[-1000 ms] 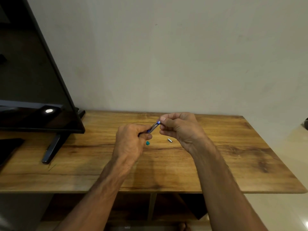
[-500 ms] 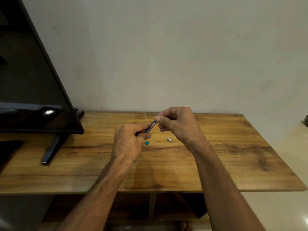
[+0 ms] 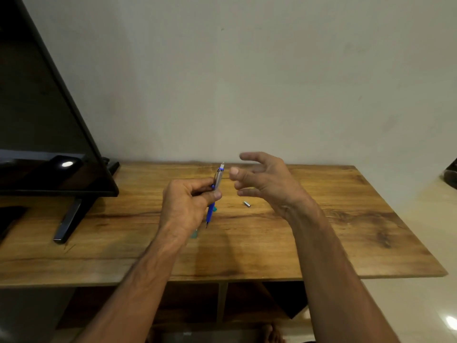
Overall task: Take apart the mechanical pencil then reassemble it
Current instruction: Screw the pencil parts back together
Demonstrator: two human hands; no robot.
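My left hand (image 3: 188, 201) grips a blue mechanical pencil (image 3: 214, 194) around its middle, nearly upright above the wooden table (image 3: 321, 231). Its silver clip end points up and its tip points down. My right hand (image 3: 262, 180) hovers just right of the pencil's top with fingers spread and holds nothing. A small silver metal cap (image 3: 246, 204) lies on the table below my right hand. A small teal piece (image 3: 214, 209) lies behind the pencil, partly hidden. Another teal bit (image 3: 194, 234) shows by my left wrist.
A large black TV (image 3: 37, 120) on a stand (image 3: 69, 219) fills the table's left side. The wall stands close behind the table. A dark object (image 3: 450, 174) sits at the far right edge. Open shelves lie under the tabletop.
My right hand has let go of the pencil's top end and opened, drawing slightly right. My left hand has tilted the pencil more upright.
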